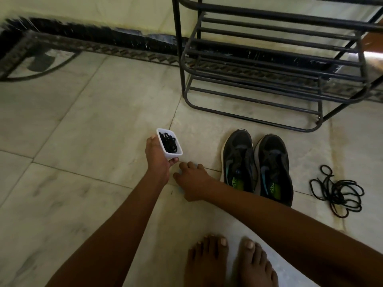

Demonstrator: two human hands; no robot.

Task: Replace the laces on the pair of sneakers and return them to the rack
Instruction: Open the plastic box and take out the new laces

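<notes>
My left hand (157, 158) grips a small white container (169, 145) holding coiled black laces (169, 142), just above the floor. Right beside it, my right hand (192, 183) is down on the floor with its fingers and thumb bent round a pale, clear lid (179, 183) that is mostly hidden under the palm. A pair of dark sneakers (257, 166) with green insoles stands side by side to the right of my hands, toes toward the black metal shoe rack (269, 65). A loose tangle of black laces (337, 191) lies on the floor right of the sneakers.
The shoe rack's tiers are bare rails, and its base stands just beyond the sneakers. My two bare feet (230, 264) are at the bottom of the view. A dark skirting (103, 36) runs along the wall. Marble floor tiles (72, 131) stretch to the left.
</notes>
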